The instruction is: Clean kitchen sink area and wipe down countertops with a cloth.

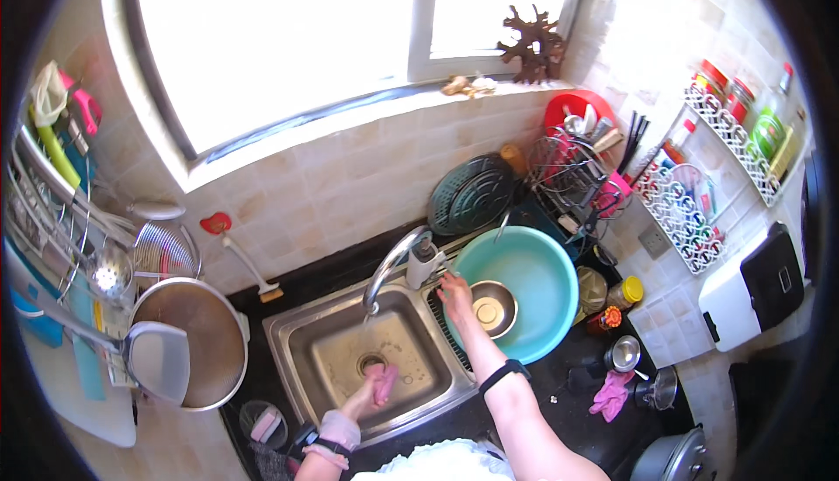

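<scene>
My left hand (359,402) is low in the stainless steel sink (314,356), shut on a wet-looking pink cloth (388,381) just below the drain (371,363). Over the basin arches a chrome faucet (387,271), and a thin stream seems to fall from its spout. Behind the sink's right side, my right hand (457,297) reaches to the faucet's lever (449,267), fingers apart; whether they press on it is hard to tell. Under my right forearm stands a turquoise plastic basin (544,310) with a small metal bowl (493,309) inside.
On the left are a large strainer (196,337), a hanging spatula (157,360) and a soap dish (264,423). Jars (626,291), a metal cup (623,353), another pink cloth (611,394) and a lidded pot (672,458) occupy the right. A wire utensil rack (567,166) fills the back corner.
</scene>
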